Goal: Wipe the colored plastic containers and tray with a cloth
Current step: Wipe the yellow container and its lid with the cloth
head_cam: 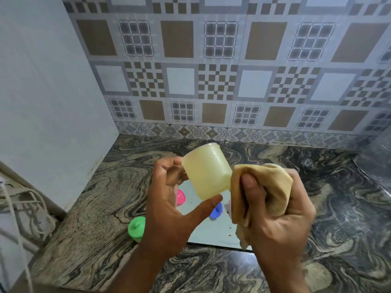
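Marbled stone in swirls of grey, black and tan makes up the counter (338, 208) that fills the lower part of the frame. Nearest the camera, low and right of centre, the right hand (275, 212) is clenched around a bunched tan cloth (264, 187), its thumb pressed across the front folds; a tail of fabric hangs below the palm. To the left of it, the left hand (169, 197) holds a pale yellow translucent container (206, 172) tilted in the air at mid-frame, the thumb under its lower edge and the curled fingers at its left side. The cloth touches the container's right side.

Below and behind the hands, a pale flat tray (211, 237) lies on the counter, speckled with a few dark crumbs. On it, partly hidden by the left hand, sit a pink piece (181, 197) and a blue piece (216, 210); whether these are lids or small containers cannot be told. A green lid (136, 228) with a knob rests just off the tray's left edge, on the stone.

Farther back, a patterned tile wall (211, 70) of brown and grey squares rises across the upper frame. A plain pale wall (42, 92) stands at upper left, with white cables (21, 208) at lower left.
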